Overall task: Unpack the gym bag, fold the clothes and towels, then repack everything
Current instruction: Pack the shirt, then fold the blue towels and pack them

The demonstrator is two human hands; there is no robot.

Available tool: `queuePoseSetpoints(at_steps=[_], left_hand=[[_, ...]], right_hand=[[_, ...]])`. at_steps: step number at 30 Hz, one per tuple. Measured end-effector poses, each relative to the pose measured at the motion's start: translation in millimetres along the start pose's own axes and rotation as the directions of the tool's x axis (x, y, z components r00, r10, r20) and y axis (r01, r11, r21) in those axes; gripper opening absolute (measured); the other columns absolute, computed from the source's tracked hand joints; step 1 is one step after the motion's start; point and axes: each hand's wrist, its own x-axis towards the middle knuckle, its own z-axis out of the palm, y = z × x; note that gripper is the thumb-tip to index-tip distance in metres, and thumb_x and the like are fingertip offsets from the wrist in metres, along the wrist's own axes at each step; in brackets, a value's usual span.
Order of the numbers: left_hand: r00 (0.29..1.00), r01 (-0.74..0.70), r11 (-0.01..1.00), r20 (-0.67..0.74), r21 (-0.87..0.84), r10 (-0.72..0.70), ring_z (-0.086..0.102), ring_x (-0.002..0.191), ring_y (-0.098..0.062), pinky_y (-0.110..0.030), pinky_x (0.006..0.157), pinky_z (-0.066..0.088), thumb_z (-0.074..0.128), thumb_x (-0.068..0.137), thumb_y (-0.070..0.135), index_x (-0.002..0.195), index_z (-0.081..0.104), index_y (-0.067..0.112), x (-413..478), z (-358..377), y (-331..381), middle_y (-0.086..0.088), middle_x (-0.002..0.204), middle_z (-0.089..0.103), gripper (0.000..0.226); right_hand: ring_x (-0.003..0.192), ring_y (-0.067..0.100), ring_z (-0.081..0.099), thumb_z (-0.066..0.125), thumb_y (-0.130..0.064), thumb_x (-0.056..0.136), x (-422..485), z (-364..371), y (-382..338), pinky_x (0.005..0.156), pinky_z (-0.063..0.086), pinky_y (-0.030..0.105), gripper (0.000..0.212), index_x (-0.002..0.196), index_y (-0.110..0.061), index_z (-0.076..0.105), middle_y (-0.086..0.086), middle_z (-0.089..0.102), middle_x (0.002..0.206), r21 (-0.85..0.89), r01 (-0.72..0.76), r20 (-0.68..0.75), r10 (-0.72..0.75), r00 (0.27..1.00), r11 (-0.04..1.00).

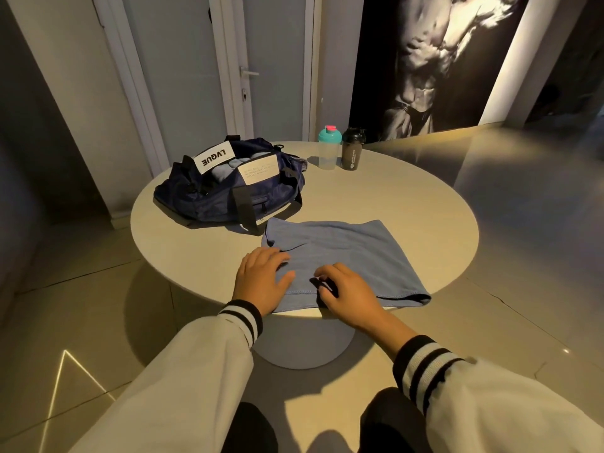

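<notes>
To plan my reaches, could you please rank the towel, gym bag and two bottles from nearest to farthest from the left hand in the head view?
1. towel, directly under the left hand.
2. gym bag, beyond, to the left.
3. teal-lidded bottle, far side.
4. black bottle, beside it, slightly farther right.

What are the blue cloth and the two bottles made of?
Blue cloth: soft fabric, likely cotton, matte; it wrinkles and has a stitched hem. Teal-lidded bottle: probably clear plastic, see-through. Black bottle: probably plastic, dark, slightly glossy.
</notes>
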Motion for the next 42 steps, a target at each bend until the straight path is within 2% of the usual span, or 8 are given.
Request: queuePoseSetpoints(at_steps=[2,6,13,17,24,27,33,42], left_hand=[[0.995,-0.102,0.989,0.009,-0.110,0.103,0.041,0.127,-0.015,-0.036,0.111,0.035,0.066,0.089,0.043,0.123,0.063,0.032,-13.2,0.9,1.2,0.009,0.131,0.056,0.035],[0.988,-0.099,0.986,0.107,-0.135,0.114,0.040,0.117,-0.009,-0.027,0.103,0.035,0.071,0.087,0.029,0.114,0.068,0.030,-28.6,-0.3,-1.3,0.013,0.121,0.055,0.027],[0.997,-0.075,0.978,0.005,-0.196,0.077,0.049,0.103,-0.012,-0.028,0.092,0.045,0.066,0.094,0.017,0.102,0.073,0.022,-36.0,-1.4,6.1,0.012,0.104,0.065,0.012],[0.995,-0.057,0.965,-0.090,-0.256,0.034,0.047,0.101,-0.011,-0.008,0.085,0.035,0.064,0.097,0.015,0.099,0.070,0.018,-46.7,-3.5,11.6,0.011,0.100,0.062,0.008],[0.996,-0.077,0.962,-0.069,-0.263,0.061,0.047,0.096,-0.014,-0.018,0.080,0.039,0.048,0.095,0.023,0.092,0.055,0.019,-66.4,-4.0,8.0,0.007,0.095,0.054,0.008],[0.996,-0.080,0.971,-0.046,-0.226,0.072,0.043,0.093,-0.014,-0.016,0.079,0.035,0.051,0.096,0.014,0.089,0.051,0.021,-69.5,-5.3,9.1,0.008,0.092,0.050,0.010],[0.993,-0.110,0.980,-0.048,-0.164,0.103,0.040,0.098,-0.013,-0.012,0.083,0.033,0.060,0.088,0.013,0.097,0.058,0.018,-74.0,-4.0,5.8,0.005,0.096,0.051,0.010],[0.994,-0.104,0.983,-0.043,-0.154,0.098,0.039,0.096,-0.014,-0.014,0.080,0.031,0.064,0.091,0.008,0.096,0.066,0.019,-77.1,-0.9,7.2,0.003,0.093,0.055,0.012]], right_hand=[[0.093,0.018,0.056,0.057,-0.025,0.094,-4.4,2.8,2.3,0.077,0.049,0.033,0.023,0.115,-0.024,0.065,-0.003,0.059,0.108,0.014,-0.003,-0.024,0.004,1.000,1.000],[0.095,0.017,0.054,0.059,-0.024,0.096,-10.5,9.1,1.4,0.079,0.049,0.033,0.016,0.106,-0.020,0.071,-0.002,0.059,0.104,0.015,-0.054,-0.069,0.055,0.996,0.998],[0.088,0.025,0.053,0.061,-0.016,0.097,-16.6,10.8,-3.0,0.072,0.046,0.036,0.007,0.099,-0.013,0.066,0.005,0.059,0.097,-0.036,-0.012,-0.170,0.006,0.985,0.999],[0.083,0.021,0.050,0.060,-0.016,0.097,-25.7,7.5,-9.4,0.072,0.042,0.033,0.003,0.096,-0.013,0.061,0.003,0.056,0.093,-0.028,0.114,-0.239,-0.117,0.964,0.993],[0.093,0.012,0.049,0.055,-0.019,0.099,-40.5,14.0,-5.0,0.083,0.035,0.029,0.006,0.104,-0.020,0.059,-0.005,0.056,0.100,0.050,0.139,-0.157,-0.129,0.979,0.989],[0.102,0.013,0.049,0.057,-0.013,0.097,-40.0,14.4,-5.0,0.087,0.033,0.030,0.024,0.119,-0.023,0.060,-0.005,0.059,0.109,0.030,0.111,-0.123,-0.106,0.987,0.993],[0.093,0.020,0.049,0.058,0.008,0.083,-44.1,22.4,-3.7,0.078,0.027,0.030,0.035,0.102,-0.020,0.069,0.000,0.057,0.096,-0.013,0.104,-0.168,-0.105,0.980,0.994],[0.098,0.019,0.047,0.054,-0.008,0.094,-46.3,16.5,-11.6,0.079,0.028,0.035,0.029,0.116,-0.024,0.065,-0.003,0.052,0.101,-0.065,0.108,-0.139,-0.116,0.983,0.992]])
